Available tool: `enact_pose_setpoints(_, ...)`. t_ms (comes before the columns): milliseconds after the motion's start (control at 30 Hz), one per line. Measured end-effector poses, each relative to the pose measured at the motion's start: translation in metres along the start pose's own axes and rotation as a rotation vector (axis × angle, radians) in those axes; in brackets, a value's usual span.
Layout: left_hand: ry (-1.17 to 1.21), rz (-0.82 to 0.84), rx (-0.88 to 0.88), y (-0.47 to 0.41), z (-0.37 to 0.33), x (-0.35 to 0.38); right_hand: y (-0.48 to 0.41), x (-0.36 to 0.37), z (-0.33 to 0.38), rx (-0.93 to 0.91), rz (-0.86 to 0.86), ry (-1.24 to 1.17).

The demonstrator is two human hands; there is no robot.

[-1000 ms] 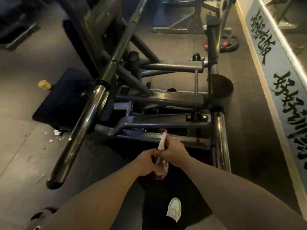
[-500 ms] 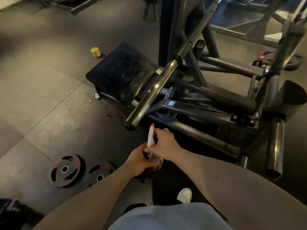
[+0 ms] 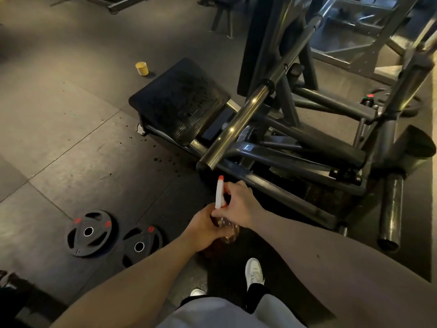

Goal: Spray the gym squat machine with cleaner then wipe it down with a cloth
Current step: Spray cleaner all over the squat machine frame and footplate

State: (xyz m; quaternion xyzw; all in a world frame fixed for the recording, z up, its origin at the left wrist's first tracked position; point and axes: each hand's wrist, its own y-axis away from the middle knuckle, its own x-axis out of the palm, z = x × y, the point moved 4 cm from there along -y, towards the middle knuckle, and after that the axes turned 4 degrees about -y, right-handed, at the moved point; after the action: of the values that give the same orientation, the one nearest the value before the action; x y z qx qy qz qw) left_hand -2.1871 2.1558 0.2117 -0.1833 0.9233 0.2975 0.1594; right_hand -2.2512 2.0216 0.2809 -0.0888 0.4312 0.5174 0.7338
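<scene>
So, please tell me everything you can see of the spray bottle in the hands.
The spray bottle has a long white plastic head with an orange-red tip and a clear body that looks like plastic; what is inside cannot be told. It is held in the air, its tip pointing forward at the squat machine. The left hand grips the body and the right hand grips the head. Nothing else touches it.

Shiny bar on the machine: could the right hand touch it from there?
Probably yes. The shiny bar has its near end just beyond the spray bottle, with nothing between them. But the right hand grips that bottle's white top, so it is busy.
</scene>
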Motion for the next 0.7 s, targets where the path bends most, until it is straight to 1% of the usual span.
enact_pose_setpoints(100,-0.013,-0.044,0.002,-0.012,-0.014,0.007,-0.007,-0.012,-0.008,-0.021,-0.027,0.008)
enact_pose_setpoints(233,-0.004,-0.074,-0.016,-0.027,-0.034,0.018,-0.019,-0.039,-0.023,-0.021,0.054,0.018)
enact_pose_setpoints(333,0.002,-0.089,-0.026,-0.040,-0.053,0.025,-0.027,-0.062,-0.038,-0.038,0.082,-0.001)
enact_pose_setpoints(700,0.004,-0.189,-0.074,-0.087,-0.126,0.036,-0.079,-0.117,-0.081,-0.064,0.135,-0.146)
